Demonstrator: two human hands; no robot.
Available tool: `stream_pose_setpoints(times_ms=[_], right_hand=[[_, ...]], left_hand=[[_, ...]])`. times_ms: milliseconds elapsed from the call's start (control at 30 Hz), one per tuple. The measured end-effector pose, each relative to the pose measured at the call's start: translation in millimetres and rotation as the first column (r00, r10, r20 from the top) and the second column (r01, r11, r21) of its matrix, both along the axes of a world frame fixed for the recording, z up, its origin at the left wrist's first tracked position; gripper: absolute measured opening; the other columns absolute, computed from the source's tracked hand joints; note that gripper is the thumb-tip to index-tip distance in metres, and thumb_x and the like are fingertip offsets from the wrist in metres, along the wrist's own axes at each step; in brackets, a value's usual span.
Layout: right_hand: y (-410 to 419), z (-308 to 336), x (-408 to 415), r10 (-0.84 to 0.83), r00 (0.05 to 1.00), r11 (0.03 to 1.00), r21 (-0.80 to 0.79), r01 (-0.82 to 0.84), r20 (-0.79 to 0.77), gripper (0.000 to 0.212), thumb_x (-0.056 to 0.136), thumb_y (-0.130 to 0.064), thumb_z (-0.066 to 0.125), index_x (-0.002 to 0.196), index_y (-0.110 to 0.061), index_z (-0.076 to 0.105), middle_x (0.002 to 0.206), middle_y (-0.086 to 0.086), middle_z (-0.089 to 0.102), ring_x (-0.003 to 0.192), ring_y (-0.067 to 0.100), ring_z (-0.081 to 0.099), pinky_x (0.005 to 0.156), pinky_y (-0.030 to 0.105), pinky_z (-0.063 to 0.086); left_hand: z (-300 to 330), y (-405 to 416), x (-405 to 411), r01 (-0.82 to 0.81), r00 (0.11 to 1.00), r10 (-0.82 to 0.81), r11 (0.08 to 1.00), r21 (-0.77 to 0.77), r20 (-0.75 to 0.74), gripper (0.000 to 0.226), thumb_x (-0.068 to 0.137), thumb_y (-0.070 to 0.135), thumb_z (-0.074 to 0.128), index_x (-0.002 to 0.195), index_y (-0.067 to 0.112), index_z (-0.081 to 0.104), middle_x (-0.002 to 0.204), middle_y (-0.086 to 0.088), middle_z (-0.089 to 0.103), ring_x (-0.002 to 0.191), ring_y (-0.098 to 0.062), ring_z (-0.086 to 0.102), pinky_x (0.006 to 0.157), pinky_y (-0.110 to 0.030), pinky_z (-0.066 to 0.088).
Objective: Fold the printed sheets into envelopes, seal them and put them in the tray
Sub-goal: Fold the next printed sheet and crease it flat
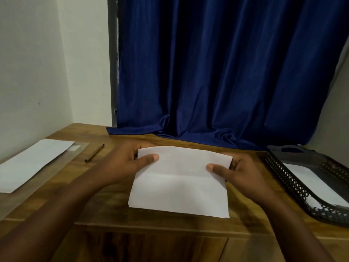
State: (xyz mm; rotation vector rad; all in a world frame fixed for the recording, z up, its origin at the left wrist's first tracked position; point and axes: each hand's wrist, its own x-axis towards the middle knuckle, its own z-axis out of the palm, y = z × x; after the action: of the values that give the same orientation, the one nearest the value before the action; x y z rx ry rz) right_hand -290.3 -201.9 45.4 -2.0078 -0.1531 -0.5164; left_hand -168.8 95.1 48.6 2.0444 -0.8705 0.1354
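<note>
Both hands (122,163) (239,173) pinch folded sheet's (179,190) far corners.

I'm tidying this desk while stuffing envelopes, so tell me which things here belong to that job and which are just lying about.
Part of the job:
folded sheet, pinched by left hand and right hand
white paper stack
black mesh tray, white paper already inside

Just lying about:
pencil
blue curtain

Before you, a matt white paper sheet (179,184) lies on a wood-grain counter (105,208) with a faint sheen; behind it hangs a satiny blue cloth curtain (217,72), and at right sits a black perforated tray (294,182), seemingly plastic.
</note>
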Motion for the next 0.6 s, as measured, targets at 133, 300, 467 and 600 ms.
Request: stream_pose_setpoints(times_ms=[133,300,467,600], right_hand=[[-8,-23,28,-0.109,0.993,0.983,-0.154,0.099,-0.056,0.015,0.086,-0.027,0.078,0.092,-0.041,0.077,0.089,-0.017,0.078,0.075,0.004,0.074,0.063,0.028,0.062],[-10,-54,25,-0.182,0.983,0.841,-0.512,0.176,0.039,0.030,0.092,-0.033,0.059,0.101,-0.060,0.069,0.109,-0.047,0.062,0.104,-0.023,0.056,0.088,0.008,0.050],[-8,-70,3,-0.077,0.993,0.741,-0.671,0.000,-0.084,0.049,0.097,-0.031,0.046,0.136,-0.061,0.046,0.142,-0.042,0.044,0.133,-0.023,0.032,0.108,0.010,0.033],[-10,-82,-9,-0.065,0.965,0.719,-0.683,-0.133,-0.256,0.062,0.088,-0.079,0.041,0.146,-0.062,0.029,0.154,-0.040,0.023,0.142,-0.020,0.014,0.118,0.019,0.024]], left_hand=[[-19,-10,20,-0.031,0.994,0.014,0.988,0.151,0.108,0.014,0.095,0.039,0.066,0.106,0.045,0.072,0.099,0.029,0.072,0.086,0.003,0.067,0.075,-0.032,0.059],[-51,-9,20,-0.076,0.973,-0.002,0.942,0.326,0.231,0.026,0.096,0.039,0.058,0.118,0.046,0.068,0.113,0.030,0.069,0.098,0.009,0.062,0.084,-0.026,0.055],[-72,-2,1,-0.045,0.953,-0.098,0.890,0.454,0.287,0.037,0.098,0.049,0.047,0.135,0.049,0.054,0.131,0.029,0.061,0.115,0.006,0.056,0.095,-0.025,0.049],[-88,4,-9,-0.045,0.963,-0.091,0.874,0.483,0.254,0.057,0.089,0.077,0.040,0.140,0.052,0.047,0.147,0.032,0.044,0.136,0.010,0.037,0.109,-0.019,0.035]])
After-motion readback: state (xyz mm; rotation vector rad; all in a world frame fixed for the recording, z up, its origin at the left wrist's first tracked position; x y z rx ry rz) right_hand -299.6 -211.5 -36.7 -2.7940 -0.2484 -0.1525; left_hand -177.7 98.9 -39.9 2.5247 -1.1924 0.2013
